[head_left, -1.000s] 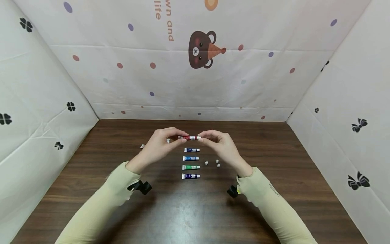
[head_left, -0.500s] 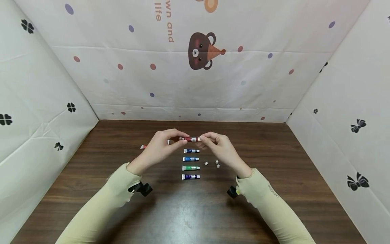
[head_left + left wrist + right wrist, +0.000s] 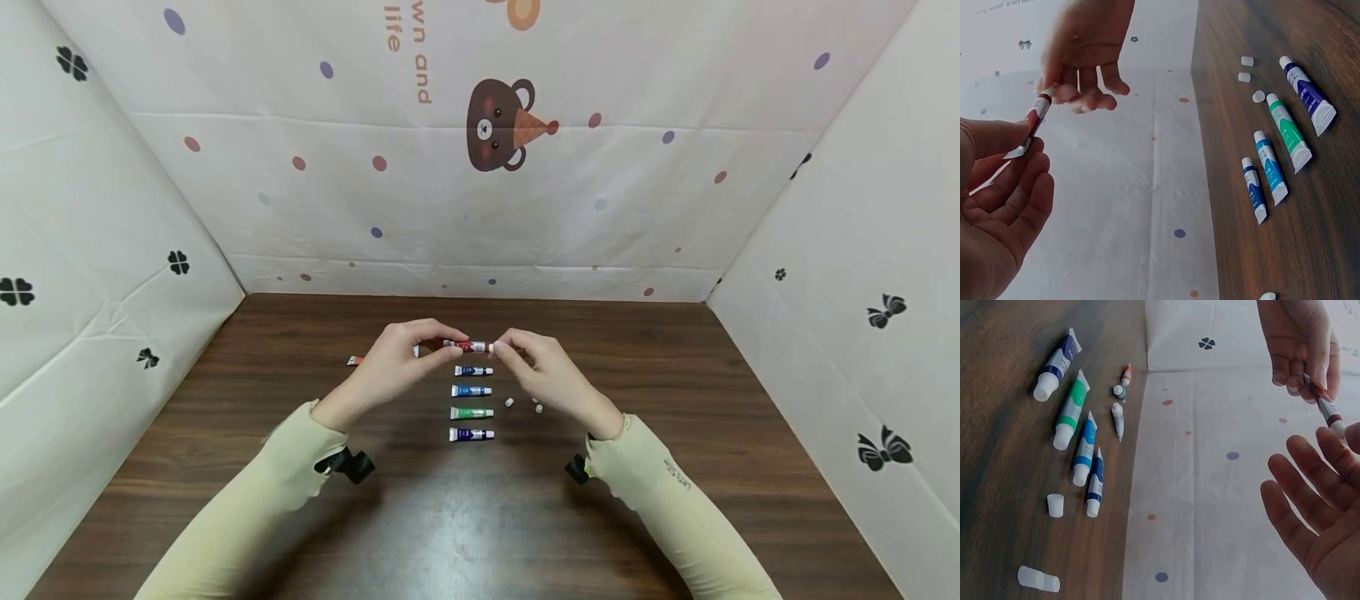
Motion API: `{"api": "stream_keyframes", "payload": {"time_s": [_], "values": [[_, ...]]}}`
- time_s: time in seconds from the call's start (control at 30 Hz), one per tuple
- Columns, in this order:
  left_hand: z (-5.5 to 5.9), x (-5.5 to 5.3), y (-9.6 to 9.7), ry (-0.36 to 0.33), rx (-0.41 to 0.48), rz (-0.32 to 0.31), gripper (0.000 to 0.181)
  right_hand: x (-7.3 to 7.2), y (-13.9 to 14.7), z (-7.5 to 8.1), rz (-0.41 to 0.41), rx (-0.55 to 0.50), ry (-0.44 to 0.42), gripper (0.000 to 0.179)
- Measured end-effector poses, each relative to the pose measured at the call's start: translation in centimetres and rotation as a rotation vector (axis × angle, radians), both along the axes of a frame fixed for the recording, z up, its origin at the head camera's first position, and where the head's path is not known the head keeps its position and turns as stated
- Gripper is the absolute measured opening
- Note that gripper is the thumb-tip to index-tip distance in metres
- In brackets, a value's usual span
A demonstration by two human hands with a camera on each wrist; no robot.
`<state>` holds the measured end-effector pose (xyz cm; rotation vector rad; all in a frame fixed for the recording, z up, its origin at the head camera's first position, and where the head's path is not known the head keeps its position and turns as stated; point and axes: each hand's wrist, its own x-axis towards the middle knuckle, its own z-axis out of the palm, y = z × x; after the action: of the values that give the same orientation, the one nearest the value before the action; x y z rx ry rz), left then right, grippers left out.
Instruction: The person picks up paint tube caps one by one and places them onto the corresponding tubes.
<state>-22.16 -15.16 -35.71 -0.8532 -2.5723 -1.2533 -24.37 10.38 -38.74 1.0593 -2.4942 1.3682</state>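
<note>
Presumably the left hand [image 3: 392, 354] pinches the red tube [image 3: 471, 347] at its left end so its cap [image 3: 1337, 427] faces right — into the right hand's [image 3: 551, 367] pinch.

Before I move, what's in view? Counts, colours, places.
Red tube: 1, dark red, between the hands
Purple tube: 1, purple, near end of the row
Green tube: 1, green, next in the row
Light blue tube: 1, light blue, third
Dark blue tube: 1, dark blue, far end
Loose caps: 3, white, right of the row
Orange tube: 1, orange-red, left of the row
Pale tube: 1, whitish, near the orange tube
Grey piece: 1, unclear, beside the orange tube
Table: 1, brown, under the row
Sheeting: 3 sides, white, behind and beside the table
Wrist cameras: 2, black, at the wrists
Sleeves: 2, pale green, forearms
Left hand: 1, holding the red tube's tail
Right hand: 1, at its capped end
</note>
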Motion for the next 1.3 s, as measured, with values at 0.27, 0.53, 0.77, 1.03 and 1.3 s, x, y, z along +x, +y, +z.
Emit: {"api": "stream_keyframes", "payload": {"time_s": [0.27, 0.53, 0.77, 1.03, 1.3], "values": [[-0.1, 0.0, 0.2, -0.005, 0.0, 0.006, 0.017, 0.2, -0.6, 0.0, 0.021, -0.005, -0.056, 0.036], [0.0, 0.2, 0.0, -0.028, 0.024, 0.022, 0.017, 0.1, -0.4, -0.2, 0.029, -0.028, -0.018, 0.021], [-0.2, 0.2, 0.3, -0.017, 0.016, -0.006, 0.016, 0.2, -0.9, -0.1, 0.032, -0.032, -0.02, 0.033], [-0.6, 0.2, 0.1, 0.025, 0.004, -0.017, 0.016, 0.2, -1.0, -0.3, 0.047, -0.049, -0.122, 0.039], [-0.7, 0.2, -0.3, -0.044, 0.026, -0.005, 0.016, 0.1, -0.2, 0.1, 0.087, 0.031, -0.046, 0.016]]}}
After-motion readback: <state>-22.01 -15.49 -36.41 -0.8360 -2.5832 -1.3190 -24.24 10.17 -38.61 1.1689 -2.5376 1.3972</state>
